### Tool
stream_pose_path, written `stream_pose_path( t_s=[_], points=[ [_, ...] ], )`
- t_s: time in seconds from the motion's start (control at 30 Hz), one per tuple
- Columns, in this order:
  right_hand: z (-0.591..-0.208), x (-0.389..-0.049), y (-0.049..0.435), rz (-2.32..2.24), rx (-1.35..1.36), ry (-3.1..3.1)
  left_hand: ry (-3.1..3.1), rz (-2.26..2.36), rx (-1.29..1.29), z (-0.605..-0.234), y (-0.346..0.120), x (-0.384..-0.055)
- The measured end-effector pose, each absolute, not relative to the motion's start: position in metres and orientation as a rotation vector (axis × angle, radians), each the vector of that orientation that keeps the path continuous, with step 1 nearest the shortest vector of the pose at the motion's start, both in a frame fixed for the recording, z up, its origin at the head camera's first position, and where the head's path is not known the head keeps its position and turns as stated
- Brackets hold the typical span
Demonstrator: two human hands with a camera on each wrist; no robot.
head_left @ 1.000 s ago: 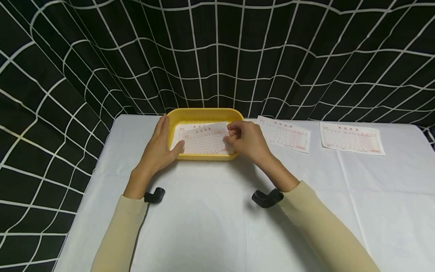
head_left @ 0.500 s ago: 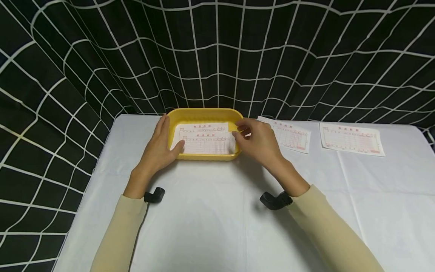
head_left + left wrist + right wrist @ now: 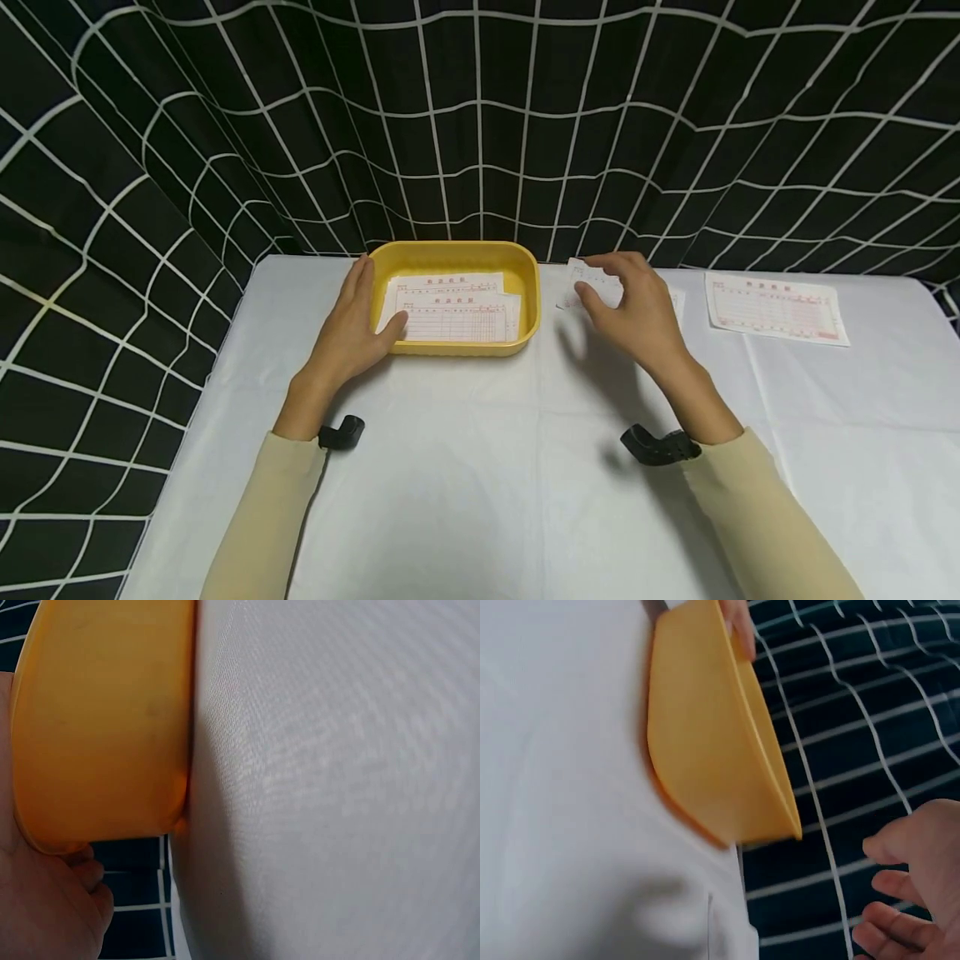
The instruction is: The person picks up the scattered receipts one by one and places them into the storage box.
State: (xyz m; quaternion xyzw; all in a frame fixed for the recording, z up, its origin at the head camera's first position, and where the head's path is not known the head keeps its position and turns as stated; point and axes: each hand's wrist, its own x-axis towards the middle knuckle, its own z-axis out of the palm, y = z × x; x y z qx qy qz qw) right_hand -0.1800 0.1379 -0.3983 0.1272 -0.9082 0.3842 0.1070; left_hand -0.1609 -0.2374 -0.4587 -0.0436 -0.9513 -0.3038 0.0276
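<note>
A yellow plastic basket stands near the table's back edge with printed receipts overlapping inside. My left hand holds its left end, thumb over the front rim and fingers along the outer side; the left wrist view shows fingertips behind the basket wall. To the right of the basket, my right hand hovers over another receipt and partly hides it. In the right wrist view, the thumb and fingers of my right hand are apart, with nothing between them.
Farther right on the white-covered table lies one more receipt. A black cloth with a white grid hangs behind the table and at the left. Each wrist wears a black mount.
My right hand has let go of a receipt, which lies flat in the basket, and has moved right to the loose receipt on the table. My left hand has stayed on the basket.
</note>
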Motion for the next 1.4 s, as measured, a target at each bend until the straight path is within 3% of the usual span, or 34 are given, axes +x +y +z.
stream_pose_path(
  t_s=[0.73,1.4],
  points=[
    [-0.446,-0.185,0.227,1.014,0.186,-2.777,-2.937,-0.951,-0.165,-0.461,-0.231,-0.163],
    [-0.474,-0.197,0.224,0.854,0.101,-2.898,-2.932,-0.948,-0.161,-0.458,-0.238,-0.159]
  ],
)
